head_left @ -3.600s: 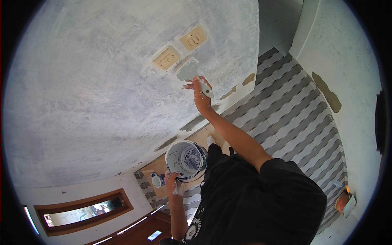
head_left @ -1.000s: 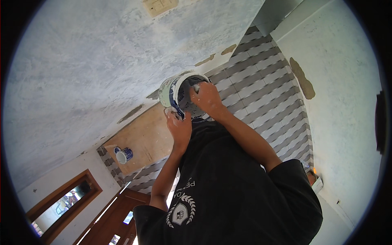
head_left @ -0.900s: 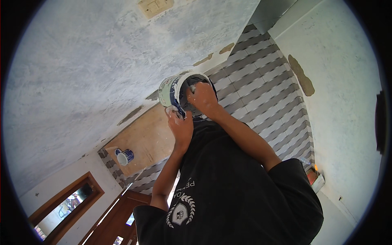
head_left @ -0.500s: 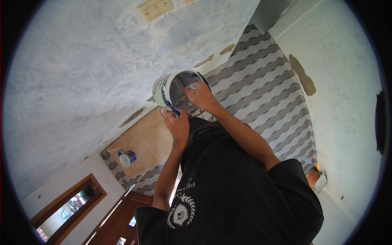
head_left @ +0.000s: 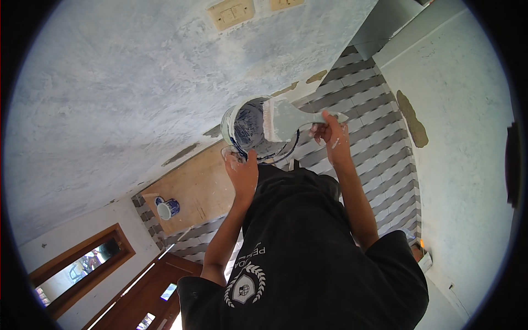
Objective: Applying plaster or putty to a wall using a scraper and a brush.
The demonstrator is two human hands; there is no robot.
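A paint bucket [head_left: 250, 124], tilted with its mouth toward me, shows blue and whitish paint smears inside. My left hand [head_left: 241, 168], spotted with white paint, is closed on the bucket's near rim. In my right hand [head_left: 333, 136] is the handle of a wide paintbrush [head_left: 289, 118], gripped between thumb and fingers. The brush is pale grey-green and coated in paint. Its whitish bristles point left and lie over the bucket's mouth; whether they touch the rim I cannot tell. A thin dark bucket handle [head_left: 294, 148] loops below the brush.
A patchily painted wall [head_left: 137, 82] with switch plates [head_left: 231, 14] rises close beyond the bucket. On a wooden board [head_left: 203, 181] at left stands a small blue-and-white can [head_left: 168, 209]. Grey-and-white tiles [head_left: 368, 132] cover the floor at right, beside another wall with a peeled patch [head_left: 412, 118].
My right hand has come out of the bucket and moved right, bringing the paintbrush into sight. The left hand keeps its hold on the rim; the bucket sits slightly further right in view.
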